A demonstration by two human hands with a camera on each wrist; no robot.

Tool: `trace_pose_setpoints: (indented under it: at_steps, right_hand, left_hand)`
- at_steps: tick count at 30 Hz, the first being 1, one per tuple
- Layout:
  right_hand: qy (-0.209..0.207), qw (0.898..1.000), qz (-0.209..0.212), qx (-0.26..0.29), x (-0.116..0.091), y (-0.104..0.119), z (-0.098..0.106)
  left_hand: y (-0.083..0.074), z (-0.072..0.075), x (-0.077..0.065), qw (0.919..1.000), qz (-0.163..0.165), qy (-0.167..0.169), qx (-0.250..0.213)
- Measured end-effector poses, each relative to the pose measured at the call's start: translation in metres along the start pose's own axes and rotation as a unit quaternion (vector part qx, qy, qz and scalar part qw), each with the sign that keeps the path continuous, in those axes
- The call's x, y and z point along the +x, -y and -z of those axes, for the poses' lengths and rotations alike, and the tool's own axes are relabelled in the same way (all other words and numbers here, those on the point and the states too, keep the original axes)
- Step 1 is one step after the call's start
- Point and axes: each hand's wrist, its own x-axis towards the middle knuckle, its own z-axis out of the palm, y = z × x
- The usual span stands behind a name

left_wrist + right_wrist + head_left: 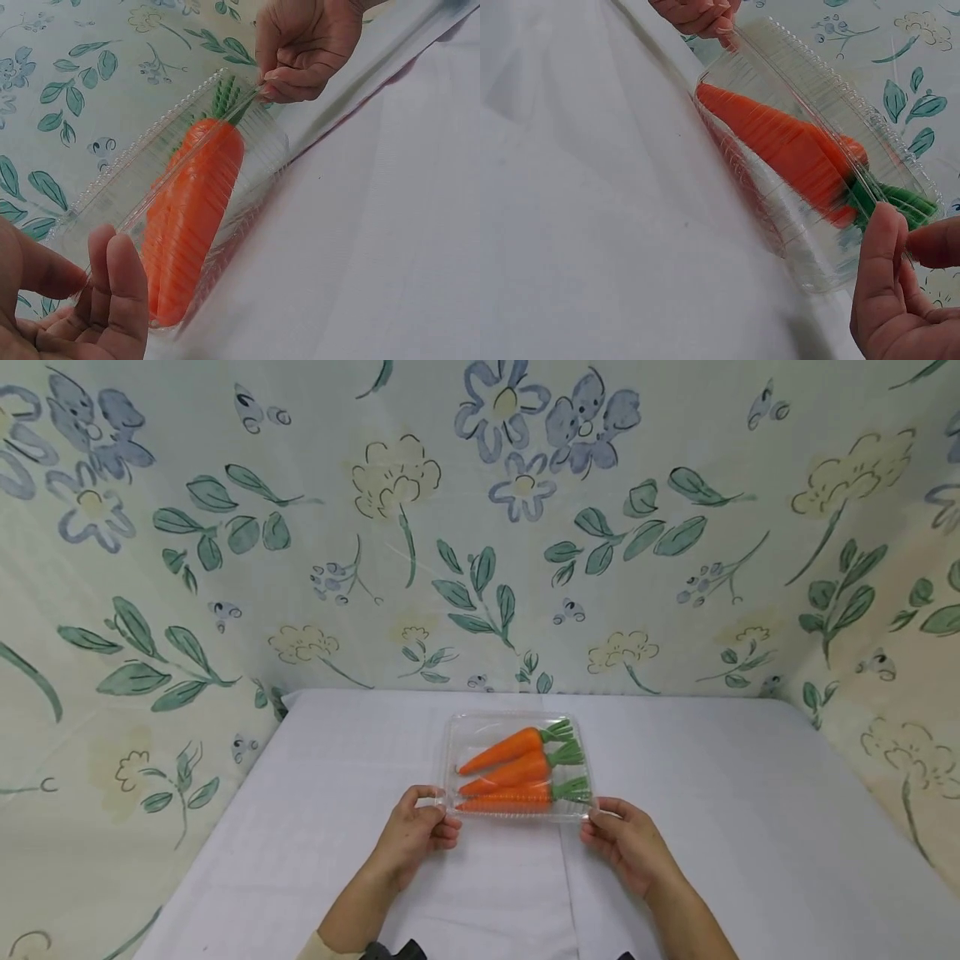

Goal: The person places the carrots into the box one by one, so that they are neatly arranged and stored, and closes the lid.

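Note:
A clear plastic clamshell box (517, 722) with its lid down lies in the middle of the white table. Inside it are three orange carrots (517, 770) with green tops pointing right. My left hand (416, 835) pinches the rim at the near left corner between thumb and fingers. At the near right corner my right hand (626, 843) pinches the rim the same way. In the left wrist view the carrots (195, 202) show through the ribbed side wall. The right wrist view has the box's rim (810, 112) running between both hands.
White cloth covers the table (712, 810), with a fold line running toward the near edge. A floral curtain (480, 568) stands behind the table's far edge and along both sides. Dark straps (393, 950) show at the bottom of the head view.

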Motion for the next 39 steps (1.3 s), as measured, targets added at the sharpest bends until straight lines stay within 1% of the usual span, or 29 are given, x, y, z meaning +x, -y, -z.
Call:
trace_pose_setpoints:
  at_steps: [7,12,15,19,23,27,34,39]
  right_hand:
    - [-0.021,1.0,0.016,0.001,0.0011,-0.0035,-0.0036]
    - [-0.027,0.999,0.019,0.009,0.0006,-0.0055,-0.0047]
    - [-0.03,0.999,0.019,0.013,0.001,-0.0059,-0.0049]
    - [-0.031,0.999,0.02,0.012,0.0024,-0.0047,-0.006]
    - [-0.028,0.999,0.021,0.012,0.0019,-0.0038,-0.0063]
    - [-0.022,0.999,0.026,0.021,0.0003,-0.0033,-0.0059]
    - [-0.016,0.999,0.025,0.038,0.0009,-0.0057,-0.0048]
    - [-0.012,0.999,0.027,0.039,0.0024,-0.0056,-0.0045]
  left_hand:
    - [0.0022,0.0015,0.0021,0.9999,0.009,-0.002,-0.011]
    - [0.0029,0.0044,0.0009,0.9993,0.028,0.018,0.017]
    - [0.0032,0.0065,-0.0003,0.9981,0.037,0.037,0.031]
    - [0.0032,0.007,0.0002,0.9978,0.034,0.048,0.03]
    - [0.0035,0.0044,0.0017,0.9985,0.025,0.034,0.034]
    - [0.0036,0.0016,0.0029,0.9987,0.027,0.021,0.038]
    - [0.0056,-0.0002,0.0017,0.9991,0.028,0.012,0.03]
    - [0.0055,-0.0018,0.0015,0.9993,0.018,0.005,0.031]
